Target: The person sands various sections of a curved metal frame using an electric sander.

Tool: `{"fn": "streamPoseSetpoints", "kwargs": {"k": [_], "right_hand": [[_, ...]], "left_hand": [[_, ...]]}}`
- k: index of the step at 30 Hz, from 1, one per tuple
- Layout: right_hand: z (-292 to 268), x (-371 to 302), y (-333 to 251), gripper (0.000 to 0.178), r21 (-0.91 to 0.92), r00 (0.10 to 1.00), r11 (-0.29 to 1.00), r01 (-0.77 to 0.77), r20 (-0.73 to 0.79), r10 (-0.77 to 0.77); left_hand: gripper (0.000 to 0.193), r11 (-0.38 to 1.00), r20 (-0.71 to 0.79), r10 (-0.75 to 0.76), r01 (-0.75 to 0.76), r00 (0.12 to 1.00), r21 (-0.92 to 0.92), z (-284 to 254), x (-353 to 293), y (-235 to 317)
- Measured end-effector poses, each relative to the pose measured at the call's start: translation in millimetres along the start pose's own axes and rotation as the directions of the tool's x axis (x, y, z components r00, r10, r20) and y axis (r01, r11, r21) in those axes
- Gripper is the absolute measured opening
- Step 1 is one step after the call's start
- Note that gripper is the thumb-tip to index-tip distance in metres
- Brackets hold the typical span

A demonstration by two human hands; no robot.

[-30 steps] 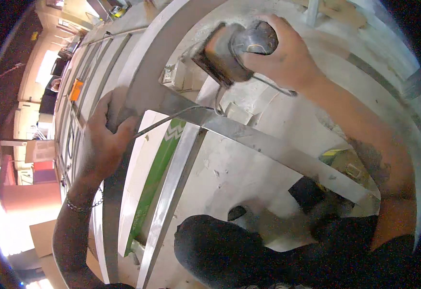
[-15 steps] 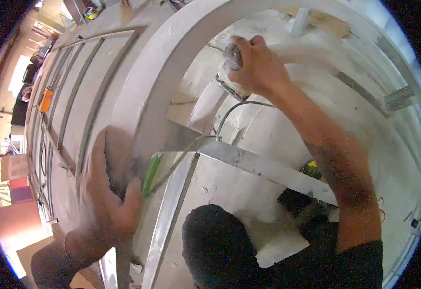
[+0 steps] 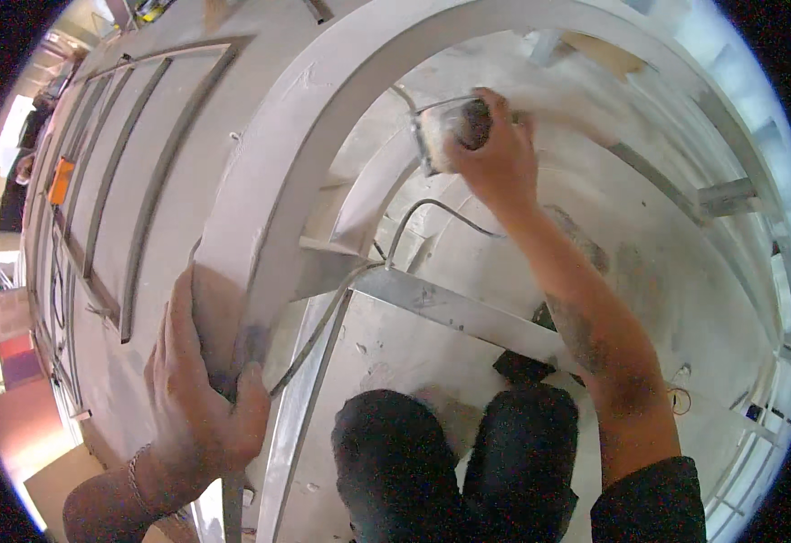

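Observation:
My right hand [image 3: 500, 158] is wrapped around a small power sander [image 3: 438, 136], blurred by motion. The sander is turned on its side inside a curved frame, its flat pad facing left, close to the frame's inner side. Whether the pad touches it I cannot tell. The large arched frame [image 3: 278, 172] is coated whitish and looks dusty. Its lower left leg is gripped by my left hand [image 3: 205, 389], fingers along the outer side and thumb on the inner side. A grey cable [image 3: 323, 326] runs past my left thumb and up to the crossbar.
A metal crossbar [image 3: 450, 308] spans the arch in front of my knees [image 3: 400, 462]. Slatted metal frames [image 3: 156, 172] lie on the dusty floor at left, with an orange piece [image 3: 61, 181] on them. A black object [image 3: 522, 368] sits below the crossbar.
The sander has turned so its pad faces left instead of downward. My left hand keeps its grip on the arch. The green strip beside it is out of sight, and both knees now show.

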State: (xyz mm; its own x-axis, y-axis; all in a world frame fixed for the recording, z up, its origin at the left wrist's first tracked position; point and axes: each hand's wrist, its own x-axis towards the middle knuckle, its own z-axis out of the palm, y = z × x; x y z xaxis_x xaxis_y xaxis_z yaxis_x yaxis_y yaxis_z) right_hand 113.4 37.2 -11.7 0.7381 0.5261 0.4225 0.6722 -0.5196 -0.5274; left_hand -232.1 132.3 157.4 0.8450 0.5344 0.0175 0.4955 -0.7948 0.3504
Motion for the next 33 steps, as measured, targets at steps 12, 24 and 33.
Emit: {"fn": "streamPoseSetpoints", "kwargs": {"k": [12, 24, 33], "right_hand": [[37, -68, 35, 0.070, 0.520, 0.877, 0.718, -0.463, 0.152, 0.455], [34, -70, 18, 0.052, 0.780, 0.582, -0.153, -0.607, 0.568, 0.582], [119, -26, 122, 0.016, 0.957, 0.599, 0.072, -0.282, 0.117, 0.792]], "left_hand": [[0.067, 0.991, -0.193, -0.130, 0.124, 0.973, -0.042, 20, 13, 14], [0.064, 0.984, -0.263, -0.168, 0.147, 0.950, -0.100, 22, 10, 15], [0.063, 0.983, -0.266, -0.176, 0.181, 0.948, -0.004, 18, 3, 13]]}}
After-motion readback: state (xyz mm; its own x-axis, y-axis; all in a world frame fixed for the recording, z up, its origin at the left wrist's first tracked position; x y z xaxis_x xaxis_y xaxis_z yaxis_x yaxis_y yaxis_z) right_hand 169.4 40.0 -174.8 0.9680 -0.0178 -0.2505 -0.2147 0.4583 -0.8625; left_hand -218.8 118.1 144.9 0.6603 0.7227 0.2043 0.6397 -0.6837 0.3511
